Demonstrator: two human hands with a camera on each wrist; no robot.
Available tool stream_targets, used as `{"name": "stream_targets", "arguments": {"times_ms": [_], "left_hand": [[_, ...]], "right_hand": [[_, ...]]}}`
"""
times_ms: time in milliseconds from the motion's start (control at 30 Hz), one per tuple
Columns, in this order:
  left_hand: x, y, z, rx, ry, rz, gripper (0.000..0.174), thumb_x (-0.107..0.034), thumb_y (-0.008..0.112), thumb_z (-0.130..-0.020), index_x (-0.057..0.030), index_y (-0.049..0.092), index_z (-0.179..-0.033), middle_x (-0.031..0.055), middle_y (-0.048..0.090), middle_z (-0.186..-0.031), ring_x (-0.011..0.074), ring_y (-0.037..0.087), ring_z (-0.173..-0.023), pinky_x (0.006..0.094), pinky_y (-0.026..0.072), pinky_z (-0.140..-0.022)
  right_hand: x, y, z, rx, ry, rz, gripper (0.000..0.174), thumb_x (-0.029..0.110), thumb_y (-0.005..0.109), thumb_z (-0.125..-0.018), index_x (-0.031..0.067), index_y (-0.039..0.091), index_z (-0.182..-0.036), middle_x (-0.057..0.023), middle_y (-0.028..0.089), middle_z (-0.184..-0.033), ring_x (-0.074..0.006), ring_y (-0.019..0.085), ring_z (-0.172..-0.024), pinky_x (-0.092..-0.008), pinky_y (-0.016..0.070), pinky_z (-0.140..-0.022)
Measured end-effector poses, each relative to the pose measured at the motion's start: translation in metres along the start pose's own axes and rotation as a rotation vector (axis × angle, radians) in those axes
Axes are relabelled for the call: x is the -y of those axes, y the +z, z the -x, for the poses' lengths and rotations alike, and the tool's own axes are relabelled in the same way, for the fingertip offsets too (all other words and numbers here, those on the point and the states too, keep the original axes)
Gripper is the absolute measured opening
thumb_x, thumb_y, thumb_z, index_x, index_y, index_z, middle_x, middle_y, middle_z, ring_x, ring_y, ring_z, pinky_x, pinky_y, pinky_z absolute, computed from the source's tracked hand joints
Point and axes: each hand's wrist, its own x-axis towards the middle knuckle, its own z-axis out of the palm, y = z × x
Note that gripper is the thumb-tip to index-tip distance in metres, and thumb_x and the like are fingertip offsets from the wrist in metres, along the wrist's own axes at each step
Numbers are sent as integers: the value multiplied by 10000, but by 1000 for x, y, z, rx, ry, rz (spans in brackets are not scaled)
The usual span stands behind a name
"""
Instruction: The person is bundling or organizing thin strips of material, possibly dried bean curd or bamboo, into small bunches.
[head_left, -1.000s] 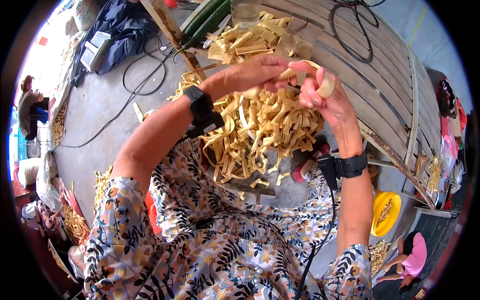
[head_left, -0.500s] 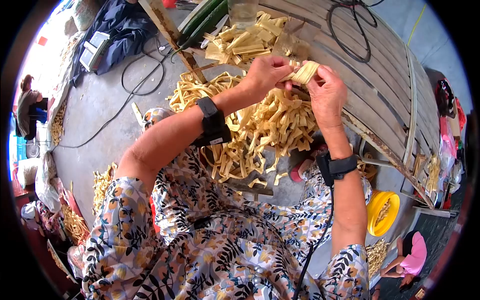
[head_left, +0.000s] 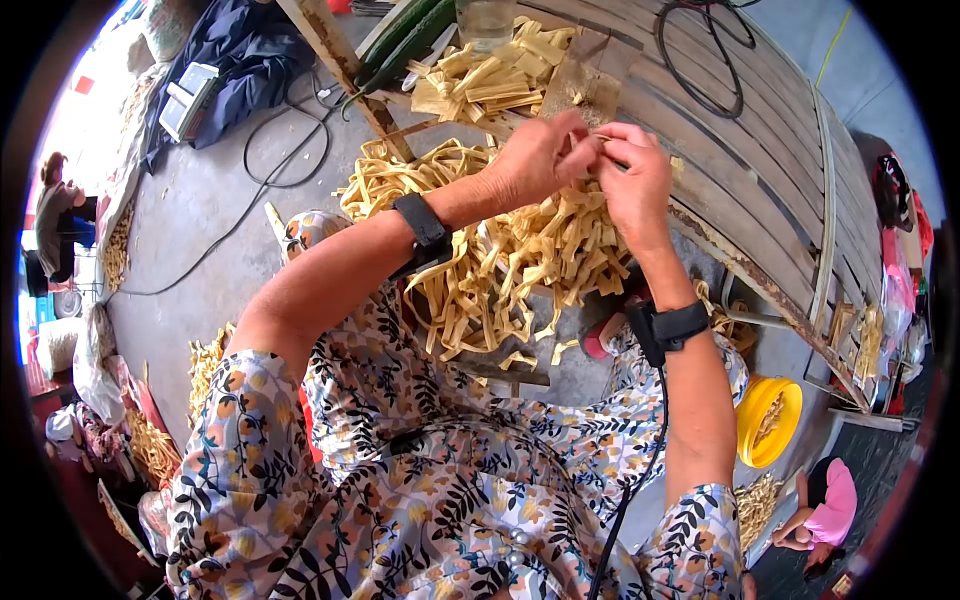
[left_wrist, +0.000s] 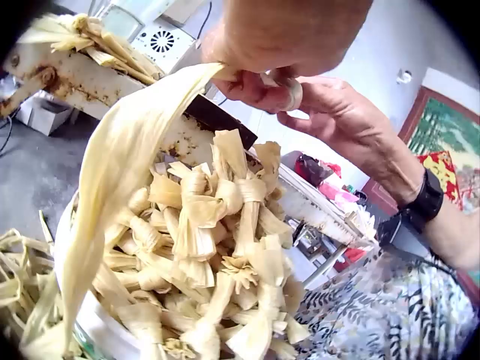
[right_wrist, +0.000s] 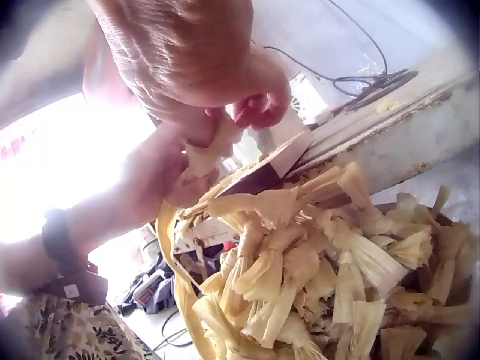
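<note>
In the head view the left hand [head_left: 540,158] and right hand [head_left: 636,180] meet above a heap of knotted pale-yellow strips [head_left: 570,250]. The left wrist view shows a long flat strip [left_wrist: 112,157] hanging from the curled fingers of the left hand [left_wrist: 289,37]; a loop of strip is by the fingers of the right hand [left_wrist: 345,112]. In the right wrist view, the right hand [right_wrist: 187,60] pinches a folded part of the strip [right_wrist: 214,154] between the hands, and the left hand [right_wrist: 154,169] grips it below. Fingers partly hide the fold.
A slatted table [head_left: 740,190] holds flat strips [head_left: 500,80], a glass jar [head_left: 487,25], green cucumbers [head_left: 410,45] and a coiled black cable [head_left: 735,80]. Long loose strips [head_left: 385,185] lie left of the heap. A yellow bucket [head_left: 770,420] stands at the right.
A second ago the strip looped round the right fingers; half a second ago a wide part showed between both hands. Now the hands are closer together, fingers more curled, covering most of it.
</note>
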Motion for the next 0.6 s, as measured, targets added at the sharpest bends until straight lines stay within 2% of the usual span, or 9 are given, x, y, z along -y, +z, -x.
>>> {"name": "stream_targets", "arguments": {"times_ms": [100, 133, 233, 267, 367, 500, 600], "left_hand": [[14, 0, -8, 42, -229, 379, 207, -222, 509, -857, -25, 538, -914, -5, 497, -580, 55, 450, -484, 186, 343, -401], [4, 0, -7, 27, -336, 609, 224, -240, 514, -864, -32, 560, -934, -30, 470, -606, 28, 383, -470, 157, 295, -398], [2, 1, -7, 87, -373, 948, 255, -260, 508, -876, -26, 575, -953, -40, 455, -626, 20, 325, -468, 154, 264, -400], [1, -1, -6, 109, -419, 920, 287, -282, 504, -880, -14, 585, -945, -52, 428, -608, 21, 283, -473, 162, 235, -405], [-1, -10, -3, 240, -340, 731, 272, -258, 500, -884, -8, 588, -944, -58, 403, -599, 18, 296, -491, 161, 229, -416], [5, -18, 1, 265, -383, 764, 262, -230, 506, -881, 11, 591, -937, -62, 380, -596, 22, 302, -500, 161, 246, -440], [19, -17, 0, 281, -324, 775, 275, -246, 501, -884, 10, 592, -924, -58, 397, -610, 25, 324, -522, 162, 256, -459]], "right_hand": [[7, -14, -8, -77, 116, -451, 51, -7, 634, -682, 4, 649, -729, -72, 603, -943, -124, 544, -812, -251, 457, -709], [11, -23, -12, -84, 201, -603, 57, -16, 629, -696, -6, 648, -749, -75, 597, -965, -113, 540, -813, -241, 463, -718], [1, -31, -19, -261, 552, -821, 93, -11, 633, -696, 6, 650, -786, -69, 597, -961, -99, 542, -771, -219, 463, -682], [-10, -39, -23, -318, 683, -873, 101, 21, 661, -700, -5, 649, -797, -61, 601, -939, -91, 550, -733, -205, 458, -665], [-17, -44, -21, -299, 628, -913, 116, 65, 693, -703, 4, 651, -793, -38, 605, -918, -87, 551, -695, -198, 450, -653], [-21, -42, -15, -21, 721, -925, 213, 136, 689, -729, 3, 628, -885, -19, 598, -890, -66, 544, -697, -207, 493, -659], [-10, -39, -15, 107, 763, -965, 283, 176, 678, -745, 12, 601, -962, -9, 599, -839, -55, 552, -700, -191, 509, -627]]}}
